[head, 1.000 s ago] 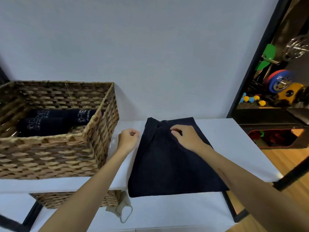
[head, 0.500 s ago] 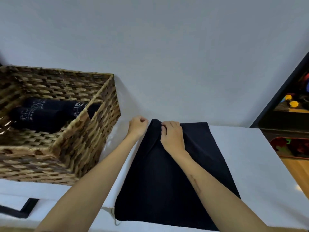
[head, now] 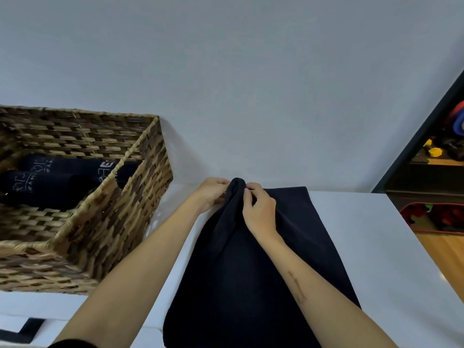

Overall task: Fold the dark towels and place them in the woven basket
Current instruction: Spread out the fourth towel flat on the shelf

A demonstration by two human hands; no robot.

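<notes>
While basketed (two): rolled towels (head: 57, 182).

A home room that looks to double as a workout corner: a plain pale wall (head: 226, 71) behind a white surface (head: 364, 247), a woven basket (head: 105, 234) of rolled dark towels (head: 50, 187), wooden floor (head: 442, 249), and at right a dark shelf (head: 426, 177) with colourful gear, blurred, perhaps weights

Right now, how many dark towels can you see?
3. Two rolled towels lie side by side in the woven basket; one dark towel is on the white table, pinched at its far end by both hands. More may be hidden in the basket.
</notes>
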